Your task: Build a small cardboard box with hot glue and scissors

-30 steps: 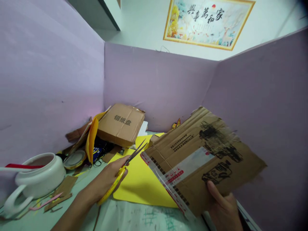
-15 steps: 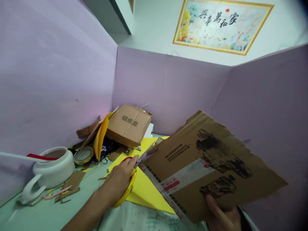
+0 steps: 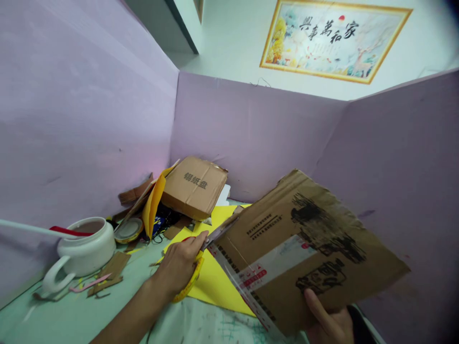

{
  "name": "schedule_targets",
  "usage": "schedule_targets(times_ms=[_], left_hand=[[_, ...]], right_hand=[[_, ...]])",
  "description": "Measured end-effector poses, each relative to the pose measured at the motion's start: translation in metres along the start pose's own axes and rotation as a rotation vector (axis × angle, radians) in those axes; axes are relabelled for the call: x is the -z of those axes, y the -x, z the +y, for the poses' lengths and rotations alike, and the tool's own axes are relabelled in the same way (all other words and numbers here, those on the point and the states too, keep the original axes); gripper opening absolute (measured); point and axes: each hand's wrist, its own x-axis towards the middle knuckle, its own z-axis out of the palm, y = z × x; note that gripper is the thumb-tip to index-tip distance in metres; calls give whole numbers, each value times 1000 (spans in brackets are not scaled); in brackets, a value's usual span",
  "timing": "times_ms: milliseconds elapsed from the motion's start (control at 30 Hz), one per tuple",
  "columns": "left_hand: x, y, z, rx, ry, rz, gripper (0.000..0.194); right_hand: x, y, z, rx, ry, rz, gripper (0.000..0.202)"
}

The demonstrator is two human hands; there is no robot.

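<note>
My left hand (image 3: pixel 182 263) grips scissors (image 3: pixel 193 282) with yellow and red handles. Their blades meet the left edge of a brown cardboard sheet (image 3: pixel 283 286), which bears a white label and black scribbles. At the sheet's lower right, my right hand (image 3: pixel 326 317) pinches it, thumb on the front face; the other fingers are mostly hidden behind. Under the scissors and cardboard lies yellow paper (image 3: pixel 211 286) on the pale green tabletop.
On the left stands a white mug (image 3: pixel 88 251) with a red item in it, near cardboard scraps (image 3: pixel 116 267) and a tape roll (image 3: pixel 128 230). A closed cardboard box (image 3: pixel 195 186) sits at the back. Purple panels (image 3: pixel 251 129) enclose the table.
The scissor blades have closed further at the cardboard's left edge. The sheet's right corner has shifted slightly left, and the view has moved a little.
</note>
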Motion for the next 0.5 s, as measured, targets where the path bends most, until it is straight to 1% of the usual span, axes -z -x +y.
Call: schedule_targets(times_ms=[100, 200, 267, 367, 433, 500], left_hand=[[-1, -1, 2, -2, 8, -23, 59], [0, 0, 9, -8, -3, -46, 62], [2, 0, 15, 20, -45, -69, 63], [5, -1, 21, 80, -146, -103, 61], [6, -2, 21, 81, -203, -92, 59], [5, -2, 19, 47, -225, -49, 58]], right_hand=[[2, 1, 5, -19, -12, -36, 76], [3, 2, 10, -33, -48, -43, 72], [3, 3, 13, -42, -69, -41, 73], [2, 4, 16, -65, -105, -59, 80], [2, 6, 17, -74, -125, -73, 81], [1, 7, 16, -66, -113, -70, 79]])
